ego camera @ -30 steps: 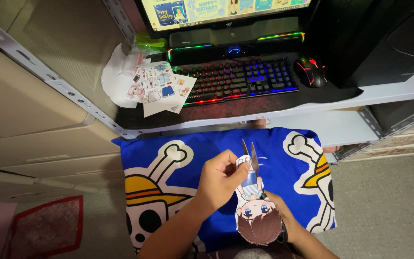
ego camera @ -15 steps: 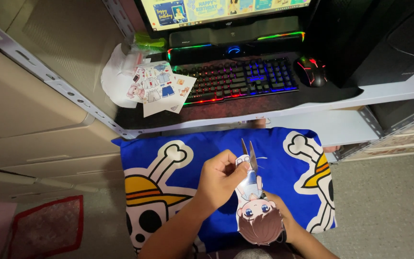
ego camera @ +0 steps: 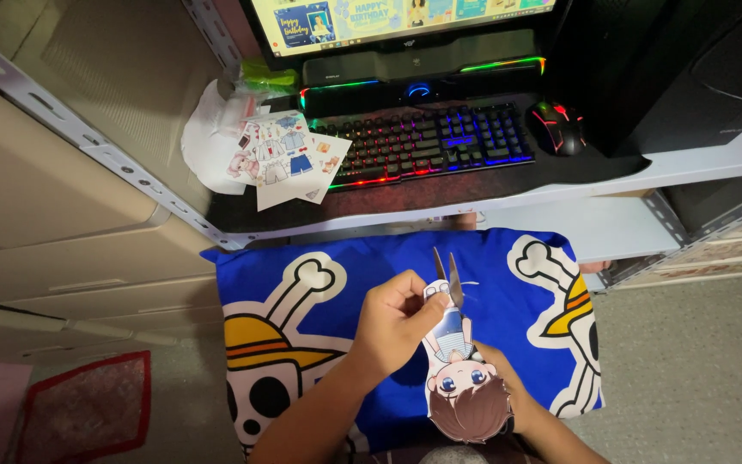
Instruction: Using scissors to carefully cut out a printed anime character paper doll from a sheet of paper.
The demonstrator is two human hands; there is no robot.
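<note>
scissors (ego camera: 445,273) open at paper doll (ego camera: 459,371) edge

Dim room, glowing keyboard (ego camera: 422,142), sharp focus.

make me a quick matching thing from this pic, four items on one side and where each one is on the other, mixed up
Things:
1. paper doll cutout
2. scissors
3. sheet of doll clothes
4. mouse

Places:
A. on the desk, right of the keyboard
B. on the desk, left of the keyboard
C. held over the blue cloth, head toward the camera
D. blades pointing up, just above the left hand

Pairs: 1-C, 2-D, 3-B, 4-A
</note>
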